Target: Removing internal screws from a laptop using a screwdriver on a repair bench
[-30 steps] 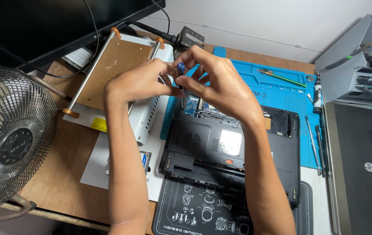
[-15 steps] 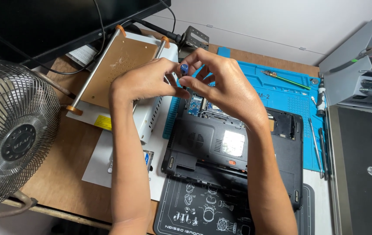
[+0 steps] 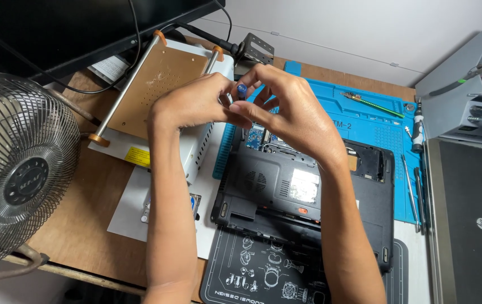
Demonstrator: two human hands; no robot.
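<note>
**Blue-capped tool pinched over open laptop**

Your left hand (image 3: 193,104) and right hand (image 3: 286,107) meet fingertip to fingertip above the laptop (image 3: 308,191). Both pinch a small tool (image 3: 241,90): only its rounded blue cap shows, poking up between the fingers; the rest is hidden, shape unclear. Left fingers curl on it from the side, right fingers close from above and behind.

The laptop lies bottom up, black, cover off, circuit board bare near your hands. It rests on a blue mat (image 3: 359,112). Fan (image 3: 18,169) to your left, heating plate (image 3: 156,90) behind the left hand.
</note>
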